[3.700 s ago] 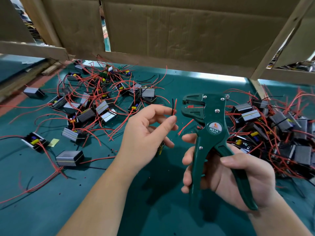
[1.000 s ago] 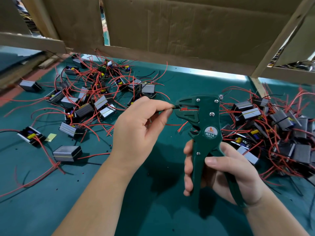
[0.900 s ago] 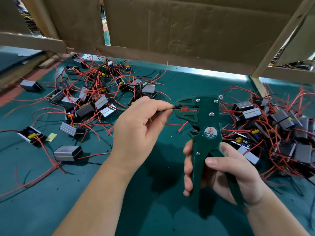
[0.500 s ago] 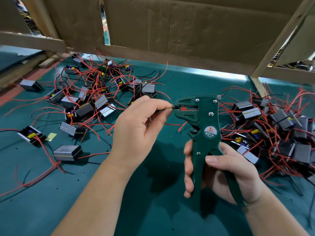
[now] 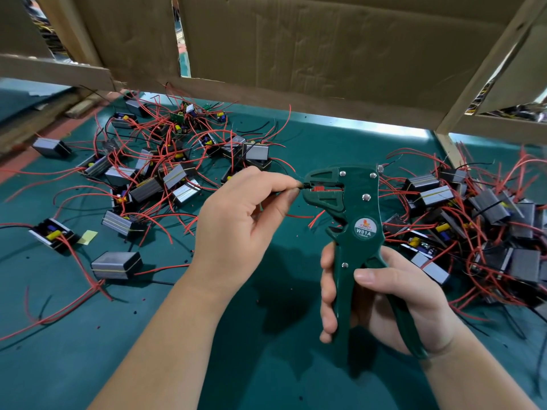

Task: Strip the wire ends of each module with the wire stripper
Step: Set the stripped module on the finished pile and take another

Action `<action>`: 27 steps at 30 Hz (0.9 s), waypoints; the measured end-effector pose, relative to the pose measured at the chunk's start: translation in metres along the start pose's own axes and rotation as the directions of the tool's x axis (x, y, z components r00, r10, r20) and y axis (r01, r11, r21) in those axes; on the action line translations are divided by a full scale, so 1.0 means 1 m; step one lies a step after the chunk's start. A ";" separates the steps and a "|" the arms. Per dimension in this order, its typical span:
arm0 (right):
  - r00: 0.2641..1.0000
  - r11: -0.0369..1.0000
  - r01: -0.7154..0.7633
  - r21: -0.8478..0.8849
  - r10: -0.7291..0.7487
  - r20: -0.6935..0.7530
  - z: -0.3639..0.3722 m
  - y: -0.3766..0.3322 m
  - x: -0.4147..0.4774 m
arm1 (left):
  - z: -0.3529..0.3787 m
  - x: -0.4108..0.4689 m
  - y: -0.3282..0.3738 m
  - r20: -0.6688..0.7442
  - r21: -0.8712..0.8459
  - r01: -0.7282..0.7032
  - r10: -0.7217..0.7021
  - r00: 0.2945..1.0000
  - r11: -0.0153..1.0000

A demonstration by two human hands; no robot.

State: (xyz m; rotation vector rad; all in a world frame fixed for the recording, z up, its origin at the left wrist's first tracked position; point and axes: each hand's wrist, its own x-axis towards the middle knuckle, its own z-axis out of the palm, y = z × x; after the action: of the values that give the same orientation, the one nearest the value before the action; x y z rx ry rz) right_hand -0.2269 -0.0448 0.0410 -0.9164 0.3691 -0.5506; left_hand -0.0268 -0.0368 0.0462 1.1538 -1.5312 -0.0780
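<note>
**Wire tip's in the stripper mouth, squeeze is up next**

Closest to us, our right hand (image 5: 381,297) is wrapped round both handles of the green wire stripper (image 5: 352,220). Its fingers (image 5: 328,291) curl round the near handle and the thumb lies across the front. The tool stands roughly upright with its head on top, mouth facing left. The handles look spread apart, so we reckon the squeeze isn't done yet.

A bit further out and to the left, our left hand (image 5: 242,229) pinches a thin black wire (image 5: 299,186) between thumb and index finger, clamped right near the tip.

Here's the bit that matters. The wire lies roughly level, running left to right, and its free end pokes into the stripper's mouth just right of our fingertips. So the left hand feeds and the right hand only has to close. We can't tell how deep the end sits in the jaws. The module this wire belongs to is out of sight too.

Past the hands, the teal tabletop (image 5: 88,350) carries modules (image 5: 177,180) in a loose heap on the left. There's a denser heap on the right, with red leads everywhere. A cardboard wall (image 5: 296,48) closes off the back.
</note>
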 end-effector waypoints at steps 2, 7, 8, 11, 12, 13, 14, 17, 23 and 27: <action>1.000 1.000 -0.006 -0.007 0.006 -0.023 0.001 -0.001 0.000 | 0.000 0.000 -0.001 0.004 0.002 0.001 -0.001 1.000 1.000; 0.965 0.996 0.032 -0.082 -0.052 -0.259 0.013 0.011 0.006 | 0.003 -0.002 -0.005 0.068 0.054 0.028 -0.032 0.997 0.998; 0.951 0.996 0.038 -0.079 -0.060 -0.303 0.015 0.013 0.008 | 0.005 -0.003 -0.006 0.101 0.058 0.067 -0.072 0.992 0.996; 0.919 0.995 0.045 -0.083 -0.074 -0.387 0.019 0.014 0.009 | 0.009 -0.007 -0.010 0.226 0.039 0.200 -0.204 0.952 0.979; 0.908 0.995 0.042 -0.096 -0.078 -0.411 0.019 0.014 0.010 | 0.009 -0.008 -0.012 0.264 0.045 0.221 -0.225 0.938 0.974; 0.895 0.994 0.040 -0.106 -0.083 -0.438 0.019 0.014 0.010 | 0.010 -0.009 -0.014 0.291 0.057 0.233 -0.239 0.926 0.971; 0.883 0.994 0.036 -0.108 -0.082 -0.461 0.018 0.015 0.010 | 0.010 -0.009 -0.015 0.304 0.062 0.247 -0.254 0.918 0.967; 0.916 0.998 0.050 -0.023 -0.055 -0.397 0.015 0.012 0.010 | 0.011 -0.009 -0.015 0.286 0.037 0.265 -0.265 0.921 0.963; 0.980 0.971 0.158 0.179 -0.131 -0.152 0.004 0.001 0.003 | 0.006 -0.003 -0.011 0.206 -0.136 0.258 -0.227 0.952 0.957; 0.991 0.986 0.095 0.140 -0.080 -0.109 -0.003 -0.007 -0.002 | 0.003 0.000 -0.009 0.120 -0.218 0.291 -0.271 0.955 0.931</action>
State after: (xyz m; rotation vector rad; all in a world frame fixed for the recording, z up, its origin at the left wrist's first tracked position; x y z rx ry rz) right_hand -0.2322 -0.0489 0.0452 -0.7685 0.3778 -0.6985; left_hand -0.0232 -0.0428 0.0398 1.1838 -1.3799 -0.4966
